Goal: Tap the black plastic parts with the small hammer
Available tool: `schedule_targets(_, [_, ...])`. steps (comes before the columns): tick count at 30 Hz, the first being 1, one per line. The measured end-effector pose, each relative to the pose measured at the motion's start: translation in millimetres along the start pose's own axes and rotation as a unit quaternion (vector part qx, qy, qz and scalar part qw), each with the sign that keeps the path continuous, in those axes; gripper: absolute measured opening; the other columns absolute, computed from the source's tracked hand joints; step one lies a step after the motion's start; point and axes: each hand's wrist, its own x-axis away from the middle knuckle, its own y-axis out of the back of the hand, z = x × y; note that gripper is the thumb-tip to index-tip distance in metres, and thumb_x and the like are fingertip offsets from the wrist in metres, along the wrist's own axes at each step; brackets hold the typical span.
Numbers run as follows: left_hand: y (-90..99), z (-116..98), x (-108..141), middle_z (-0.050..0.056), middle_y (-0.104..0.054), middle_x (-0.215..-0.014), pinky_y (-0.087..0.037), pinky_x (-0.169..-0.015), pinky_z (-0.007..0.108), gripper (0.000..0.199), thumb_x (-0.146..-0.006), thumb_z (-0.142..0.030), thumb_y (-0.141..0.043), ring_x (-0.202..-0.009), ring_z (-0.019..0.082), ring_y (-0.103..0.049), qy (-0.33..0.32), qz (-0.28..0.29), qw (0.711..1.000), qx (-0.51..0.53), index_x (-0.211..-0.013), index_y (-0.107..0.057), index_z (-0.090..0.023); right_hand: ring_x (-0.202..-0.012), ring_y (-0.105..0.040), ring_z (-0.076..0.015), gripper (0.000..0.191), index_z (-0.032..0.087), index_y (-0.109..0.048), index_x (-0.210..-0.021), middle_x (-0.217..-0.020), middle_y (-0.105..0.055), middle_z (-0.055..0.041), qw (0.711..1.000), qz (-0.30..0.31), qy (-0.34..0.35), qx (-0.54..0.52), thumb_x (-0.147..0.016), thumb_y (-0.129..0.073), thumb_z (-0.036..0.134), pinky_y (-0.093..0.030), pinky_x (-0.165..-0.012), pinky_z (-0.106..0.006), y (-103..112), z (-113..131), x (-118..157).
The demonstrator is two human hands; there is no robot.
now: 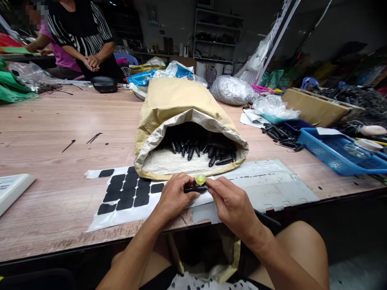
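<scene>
My left hand [175, 196] is closed around a short black tube-like part [196, 188], held low over the near edge of the table. A small translucent yellow-green round piece [200, 179] shows just above that part, between my two hands. The fingertips of my right hand [234, 203] are pinched together at the part's right end, close beside the round piece; what they grip is hidden. Right behind my hands, a tan woven sack [181, 94] lies with its mouth towards me, and several similar black parts [190, 153] are inside.
A white sheet of black rounded-square stickers [127, 191] lies to the left of my hands. On the right are a grey board [272, 185], a blue tray [338, 155] and loose black parts [281, 137]. A person [83, 40] stands across the table, hands together.
</scene>
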Motion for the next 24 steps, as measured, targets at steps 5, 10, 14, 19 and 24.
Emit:
schedule_targets(5, [-0.2, -1.8, 1.2, -0.001, -0.067, -0.092, -0.043, -0.084, 0.032, 0.016, -0.073, -0.016, -0.077, -0.095, 0.021, -0.059, 0.005, -0.006, 1.000, 0.009, -0.085, -0.068, -0.023, -0.093, -0.066, -0.0193, 0.034, 0.025, -0.063, -0.128, -0.100, -0.067, -0.0053, 1.000, 0.007, -0.017, 0.022, -0.098, -0.050, 0.015, -0.055, -0.085, -0.032, 6.9, -3.0, -1.6])
schedule_targets(10, [-1.1, -1.4, 1.7, -0.001, -0.069, -0.092, -0.043, -0.085, 0.033, 0.016, -0.073, -0.018, -0.077, -0.095, 0.021, -0.060, 0.009, -0.010, 1.000, 0.005, -0.086, -0.069, -0.023, -0.094, -0.066, -0.0190, 0.034, 0.025, -0.062, -0.129, -0.102, -0.068, -0.0059, 1.000, -0.012, -0.018, 0.020, -0.099, -0.049, 0.016, -0.054, -0.086, -0.032, 10.2, -5.2, 2.8])
schedule_targets(14, [0.5, -2.6, 2.4, 0.000, -0.069, -0.092, -0.043, -0.085, 0.034, 0.015, -0.074, -0.019, -0.075, -0.096, 0.022, -0.060, 0.002, -0.011, 1.000, 0.001, -0.087, -0.070, -0.024, -0.089, -0.067, -0.0190, 0.033, 0.026, -0.063, -0.127, -0.099, -0.070, -0.0055, 0.999, 0.011, -0.023, 0.040, -0.098, -0.048, 0.017, -0.056, -0.082, -0.031, 9.0, -13.0, 6.5])
schedule_targets(19, [2.9, -4.5, 2.8, 0.000, -0.068, -0.092, -0.044, -0.085, 0.036, 0.019, -0.071, -0.014, -0.069, -0.095, 0.023, -0.059, -0.003, 0.005, 1.000, -0.013, -0.088, -0.071, -0.024, -0.096, -0.067, -0.0197, 0.030, 0.027, -0.066, -0.123, -0.104, -0.071, -0.0046, 0.996, -0.033, -0.029, 0.076, -0.098, -0.051, 0.019, -0.054, -0.085, -0.032, 18.3, -38.2, -1.9])
schedule_targets(24, [3.3, -3.6, 2.9, 0.001, -0.068, -0.093, -0.044, -0.086, 0.037, 0.019, -0.073, -0.016, -0.067, -0.097, 0.024, -0.059, 0.005, 0.011, 1.000, 0.000, -0.090, -0.072, -0.024, -0.090, -0.063, -0.0198, 0.024, 0.025, -0.070, -0.114, -0.096, -0.069, -0.0040, 0.988, 0.011, -0.001, 0.156, -0.096, -0.055, 0.019, -0.049, -0.082, -0.033, 19.0, -72.6, -5.2])
